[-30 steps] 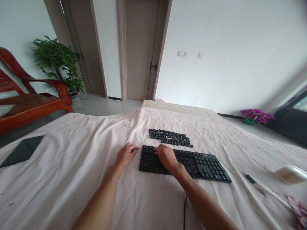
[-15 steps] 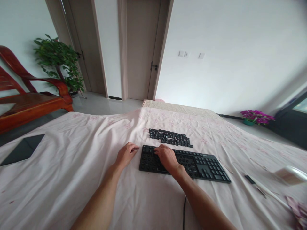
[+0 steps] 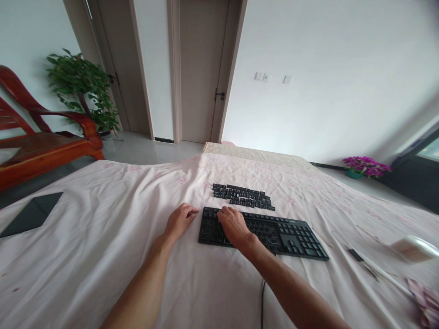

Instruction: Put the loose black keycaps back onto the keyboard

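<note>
Your right hand [image 3: 234, 225] had slid a little toward the left end of the keyboard [image 3: 291, 232] since a second earlier, while your left hand [image 3: 180, 220] had stayed put. That right hand lay palm down on the keys, fingers bent and pressed among them; whether they pinched anything could not be told. Your left hand rested on the pink sheet [image 3: 103, 246] just beside the keyboard's left edge, fingers curled loosely under. Beyond the keyboard, near its far edge, loose black keycaps [image 3: 243, 196] lay in rows on the sheet. A black cable [image 3: 262, 301] ran from the keyboard toward you. Well off to your left lay a dark flat pad [image 3: 32, 214].
</note>
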